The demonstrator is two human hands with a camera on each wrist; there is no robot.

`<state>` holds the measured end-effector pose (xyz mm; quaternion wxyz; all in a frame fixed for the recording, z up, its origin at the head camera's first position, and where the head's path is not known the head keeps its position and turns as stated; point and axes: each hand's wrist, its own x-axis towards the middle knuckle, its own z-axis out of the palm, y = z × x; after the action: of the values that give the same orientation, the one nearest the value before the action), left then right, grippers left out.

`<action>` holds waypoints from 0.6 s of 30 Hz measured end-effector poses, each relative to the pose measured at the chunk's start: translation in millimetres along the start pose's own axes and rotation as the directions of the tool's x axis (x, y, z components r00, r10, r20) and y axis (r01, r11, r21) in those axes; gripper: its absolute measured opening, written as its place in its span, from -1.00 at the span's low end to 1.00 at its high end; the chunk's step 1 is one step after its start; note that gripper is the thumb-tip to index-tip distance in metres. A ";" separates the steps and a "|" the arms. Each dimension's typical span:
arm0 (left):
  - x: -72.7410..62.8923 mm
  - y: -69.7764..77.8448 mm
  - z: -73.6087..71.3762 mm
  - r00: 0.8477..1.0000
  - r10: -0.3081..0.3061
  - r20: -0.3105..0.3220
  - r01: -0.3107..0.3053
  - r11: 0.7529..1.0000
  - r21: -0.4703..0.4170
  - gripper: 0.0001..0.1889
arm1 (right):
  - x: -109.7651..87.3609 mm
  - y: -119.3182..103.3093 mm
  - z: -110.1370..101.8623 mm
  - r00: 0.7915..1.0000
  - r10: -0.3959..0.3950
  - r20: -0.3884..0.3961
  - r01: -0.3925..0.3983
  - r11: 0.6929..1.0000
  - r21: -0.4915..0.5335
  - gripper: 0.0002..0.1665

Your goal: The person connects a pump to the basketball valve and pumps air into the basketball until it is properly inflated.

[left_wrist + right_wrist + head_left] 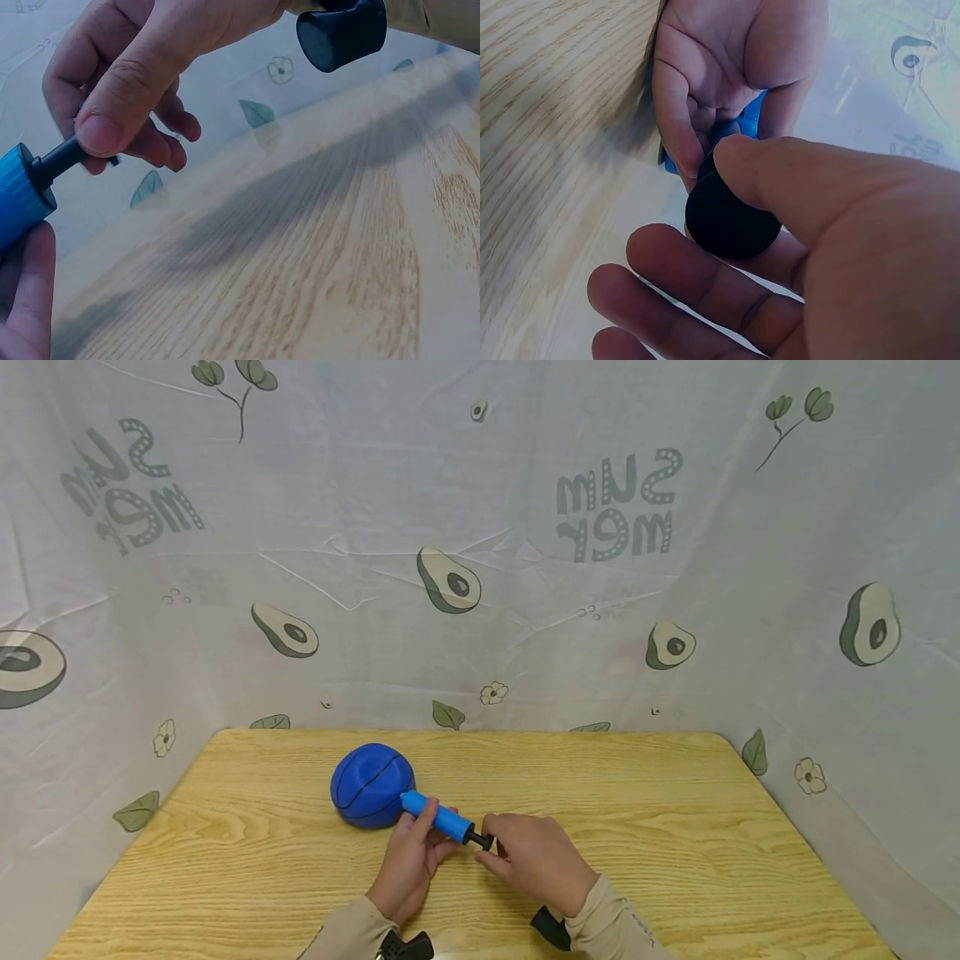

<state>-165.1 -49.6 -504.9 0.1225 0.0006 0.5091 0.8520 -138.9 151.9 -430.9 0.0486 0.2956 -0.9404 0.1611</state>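
A blue hand pump (442, 817) with a black plunger lies across my left hand (408, 862), whose thumb and fingers grip its barrel. Thumb and fingers of my right hand (536, 858) pinch the plunger's black handle (733, 217), seen end-on in the right wrist view. A short length of black rod (58, 161) shows between the barrel and that handle in the left wrist view. The pump's far tip overlaps the lower right side of a blue ball (372, 785) with black lines. The ball's top is dented in, and it sits on the table.
The light wood table (675, 827) carries the ball. Behind it and at both sides hangs a pale curtain (510, 635) printed with avocados, leaves and lettering. Black straps (551, 929) are on both wrists, over beige sleeves.
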 end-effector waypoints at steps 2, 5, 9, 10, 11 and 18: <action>0.6 0.8 -1.4 1.000 0.008 -0.007 -0.008 1.000 -0.009 -0.27 | -0.2 0.4 -0.3 1.000 0.007 0.000 -0.007 1.000 0.005 -0.78; 1.8 3.0 -4.3 0.999 0.025 -0.023 -0.026 0.999 -0.022 -0.29 | -0.4 0.8 -0.9 1.000 0.023 -0.002 -0.023 1.000 0.009 -0.81; 4.1 6.7 -8.7 0.998 0.046 -0.051 -0.048 0.998 -0.039 -0.34 | -0.9 0.9 -2.1 0.999 0.044 -0.016 -0.043 0.999 0.013 -0.84; 4.6 7.8 -9.9 0.997 0.049 -0.057 -0.052 0.998 -0.044 -0.35 | -1.0 1.1 -2.6 0.999 0.052 -0.018 -0.051 0.999 0.016 -0.84; 5.1 8.9 -11.2 0.997 0.056 -0.061 -0.059 0.997 -0.047 -0.36 | -1.2 1.1 -3.2 0.998 0.059 -0.019 -0.059 0.998 0.018 -0.85; 10.1 18.0 -22.7 0.989 0.088 -0.121 -0.103 0.988 -0.119 -0.43 | -2.5 2.7 -6.6 0.993 0.112 -0.027 -0.111 0.993 0.030 -0.86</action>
<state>-181.5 -75.3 -501.4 0.0516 -0.0319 0.4602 0.8857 -138.4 157.5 -425.8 0.0486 0.2408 -0.9523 0.1810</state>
